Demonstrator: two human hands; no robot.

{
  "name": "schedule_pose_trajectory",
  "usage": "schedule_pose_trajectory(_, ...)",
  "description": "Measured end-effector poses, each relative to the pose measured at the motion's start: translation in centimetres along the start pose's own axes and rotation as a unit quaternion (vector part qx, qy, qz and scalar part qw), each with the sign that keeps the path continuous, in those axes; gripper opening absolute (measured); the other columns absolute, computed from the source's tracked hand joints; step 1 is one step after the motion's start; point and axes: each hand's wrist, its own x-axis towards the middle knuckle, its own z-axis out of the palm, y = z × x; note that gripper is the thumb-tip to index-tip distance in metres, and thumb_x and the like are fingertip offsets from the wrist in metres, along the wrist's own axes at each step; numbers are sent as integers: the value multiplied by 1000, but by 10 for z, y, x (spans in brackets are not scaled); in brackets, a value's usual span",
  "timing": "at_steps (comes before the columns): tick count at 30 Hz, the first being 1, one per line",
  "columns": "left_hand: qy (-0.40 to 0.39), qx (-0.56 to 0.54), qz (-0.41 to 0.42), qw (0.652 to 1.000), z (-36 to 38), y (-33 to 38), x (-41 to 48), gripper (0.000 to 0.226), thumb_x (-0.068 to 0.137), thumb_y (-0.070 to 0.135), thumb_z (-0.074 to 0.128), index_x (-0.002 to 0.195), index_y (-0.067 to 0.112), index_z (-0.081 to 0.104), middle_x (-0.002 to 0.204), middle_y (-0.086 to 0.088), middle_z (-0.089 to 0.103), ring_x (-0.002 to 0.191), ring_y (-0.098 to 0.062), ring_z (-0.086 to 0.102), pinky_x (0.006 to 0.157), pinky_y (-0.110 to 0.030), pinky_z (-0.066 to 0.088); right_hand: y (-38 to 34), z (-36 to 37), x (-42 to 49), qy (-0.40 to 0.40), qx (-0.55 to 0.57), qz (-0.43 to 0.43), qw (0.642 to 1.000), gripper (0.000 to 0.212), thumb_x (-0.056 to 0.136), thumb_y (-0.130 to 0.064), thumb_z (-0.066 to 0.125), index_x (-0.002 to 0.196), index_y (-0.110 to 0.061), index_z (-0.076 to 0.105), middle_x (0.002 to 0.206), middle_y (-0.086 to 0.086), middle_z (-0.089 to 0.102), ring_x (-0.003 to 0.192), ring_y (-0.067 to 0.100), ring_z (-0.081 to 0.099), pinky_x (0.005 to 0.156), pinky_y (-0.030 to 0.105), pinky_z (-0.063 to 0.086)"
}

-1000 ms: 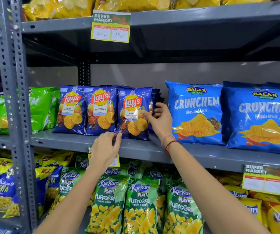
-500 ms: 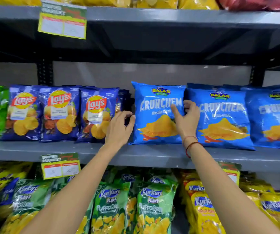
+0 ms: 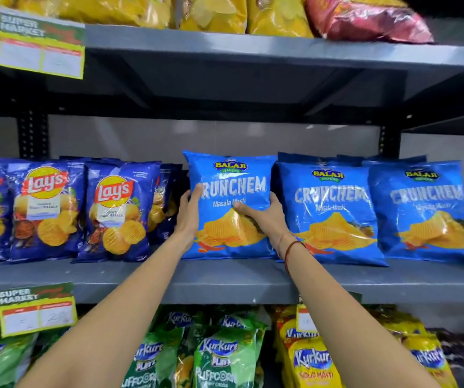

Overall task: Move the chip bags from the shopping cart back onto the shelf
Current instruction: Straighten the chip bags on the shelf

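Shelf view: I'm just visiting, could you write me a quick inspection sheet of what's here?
Surface: grey metal shelf, bags standing along it.
Job's things: blue Crunchem bag upright on the shelf; no cart in view.
Clutter: Lay's bags left, more Crunchem bags right, price tag on the edge.
Grippers: left hand and right hand grip the bag's sides.
Cables: nothing seen.
Surroundings: yellow bags above, Kurkure bags below.

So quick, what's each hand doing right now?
Left hand: closed on the Crunchem bag, left edge.
Right hand: closed on the same bag, right edge.
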Motion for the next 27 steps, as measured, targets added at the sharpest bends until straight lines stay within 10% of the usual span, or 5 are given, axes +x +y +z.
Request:
schedule_pose_trajectory(11,130,68,59,987,23,-21,8,43,93,55,29,112,26,54,113,-1,58,99,-18,52,81,-31,33,12,-2,-4,55,-2,-52,997,73,59,-34,88,120,-18,51,100,-13,64,97,12,62,99,40,50)
schedule_pose_trajectory(16,205,133,113,963,24,-16,-1,41,96,42,34,120,13,50,123,-11,56,109,-24,48,85,-30,31,-2,1,-23,123,-72,-127,982,98,67,-35,83,145,-14,28,139,6,48,130,19,42,106,23,30)
schedule_pose_trajectory(20,258,196,284,902,43,5,-24,41,94,34,39,127,10,44,129,-14,47,121,-23,40,98,-26,27,-22,-5,-45,203,-162,-268,928,78,83,-33,67,145,-9,28,141,11,39,132,20,31,108,19,20)
schedule_pose_trajectory(27,-27,250,398,882,127,21,-70,42,89,32,49,125,11,45,127,-7,49,120,-18,44,101,-28,36,-36,-88,-40,296,-204,-289,887,60,84,-31,66,134,-8,44,128,12,49,118,24,43,98,19,28)
